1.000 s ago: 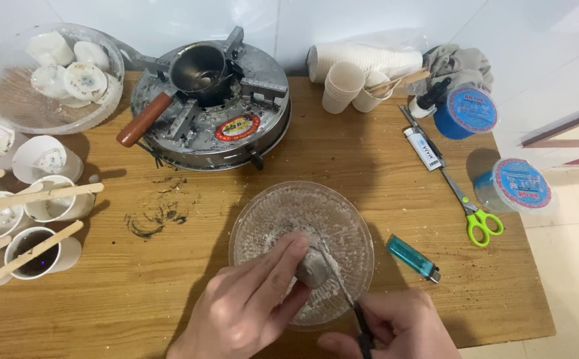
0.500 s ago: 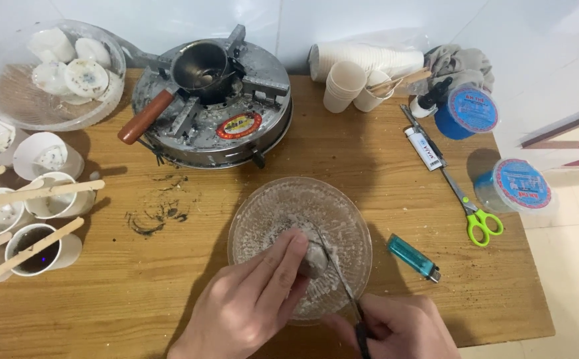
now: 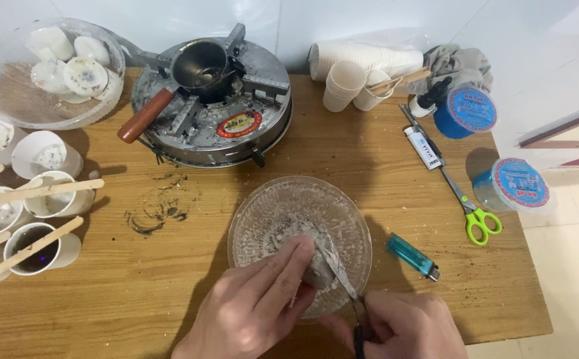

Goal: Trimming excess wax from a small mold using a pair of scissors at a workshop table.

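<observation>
A clear glass plate [image 3: 269, 206] dusted with white residue sits on the wooden table near the front edge. My left hand [image 3: 253, 309] reaches onto the plate and pinches a small grey-white lump [image 3: 317, 267] with its fingertips. My right hand [image 3: 402, 329] grips the dark handle of a knife [image 3: 336, 272]; the blade lies against the lump. Most of the lump is covered by my fingers.
A round metal stove with a small pot [image 3: 200, 66] stands behind the plate. Paper cups with wooden sticks [image 3: 37, 199] line the left edge, under a glass bowl [image 3: 10, 100]. A blue lighter [image 3: 412, 256], green-handled scissors [image 3: 465, 203], stacked cups [image 3: 346, 83] and two lidded tubs [image 3: 519, 183] lie right.
My hands have shifted slightly on the plate; the knife blade has moved along the lump, which has turned a little under my left fingertips.
</observation>
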